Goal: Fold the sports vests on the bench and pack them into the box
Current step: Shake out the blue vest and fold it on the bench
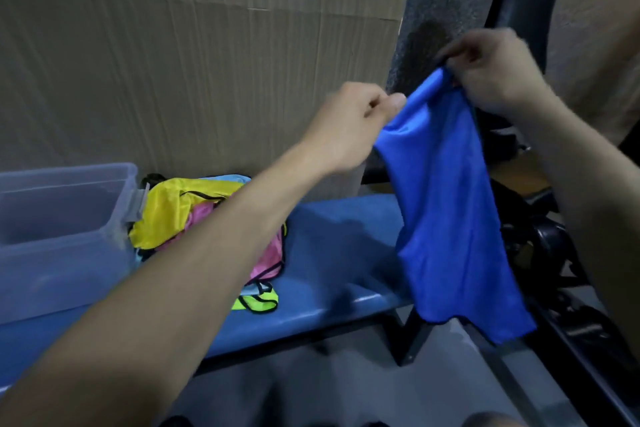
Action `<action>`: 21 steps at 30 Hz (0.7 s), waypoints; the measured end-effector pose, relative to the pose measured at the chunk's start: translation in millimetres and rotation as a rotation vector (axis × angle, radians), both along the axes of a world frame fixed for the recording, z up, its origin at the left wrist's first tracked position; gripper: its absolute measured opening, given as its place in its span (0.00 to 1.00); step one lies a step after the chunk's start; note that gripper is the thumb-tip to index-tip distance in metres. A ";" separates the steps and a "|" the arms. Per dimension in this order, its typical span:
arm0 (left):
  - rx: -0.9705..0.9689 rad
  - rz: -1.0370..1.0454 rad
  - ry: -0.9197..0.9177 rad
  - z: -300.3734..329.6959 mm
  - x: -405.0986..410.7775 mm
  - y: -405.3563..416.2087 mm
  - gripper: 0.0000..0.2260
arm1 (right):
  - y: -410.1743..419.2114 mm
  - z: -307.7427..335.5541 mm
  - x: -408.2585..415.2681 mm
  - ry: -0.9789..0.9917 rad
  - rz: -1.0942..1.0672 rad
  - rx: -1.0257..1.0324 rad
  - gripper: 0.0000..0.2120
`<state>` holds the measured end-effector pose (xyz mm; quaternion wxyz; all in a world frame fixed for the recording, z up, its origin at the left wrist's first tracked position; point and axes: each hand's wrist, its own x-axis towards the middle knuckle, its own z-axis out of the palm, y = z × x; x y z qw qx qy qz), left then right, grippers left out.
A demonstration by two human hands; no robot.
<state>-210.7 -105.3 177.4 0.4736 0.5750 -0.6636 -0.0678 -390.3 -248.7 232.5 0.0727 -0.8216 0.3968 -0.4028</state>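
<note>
A blue sports vest [446,204] hangs in the air over the right end of the blue bench [332,253]. My left hand [353,125] pinches its upper left edge between thumb and fingers. My right hand [491,69] grips its top right corner, a little higher. A heap of vests lies on the bench by the box: a yellow one [166,215] on top, a pink one [266,253] under my left forearm, a neon yellow-green one [259,302] at the front. The clear plastic box [65,243] stands on the bench's left end with nothing seen inside.
A large sheet of brown cardboard [194,55] stands behind the bench. Dark metal equipment [550,246] crowds the floor to the right of the bench. Grey floor [329,388] lies in front, below the bench's black leg [412,340].
</note>
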 end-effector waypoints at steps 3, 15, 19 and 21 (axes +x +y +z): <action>-0.006 0.125 0.056 -18.7 55.4 7.2 0.20 | -11.5 -11.3 97.5 0.182 0.105 -0.046 0.13; 0.401 0.726 0.001 -207.2 211.9 135.3 0.22 | 43.4 -238.8 343.0 0.369 0.621 0.279 0.06; 0.532 0.908 -0.123 -212.3 212.9 152.0 0.15 | 59.2 -249.0 343.9 0.173 0.675 0.246 0.10; 0.525 0.965 -0.262 -210.6 205.8 153.3 0.11 | 58.7 -246.3 324.7 0.084 0.687 0.245 0.13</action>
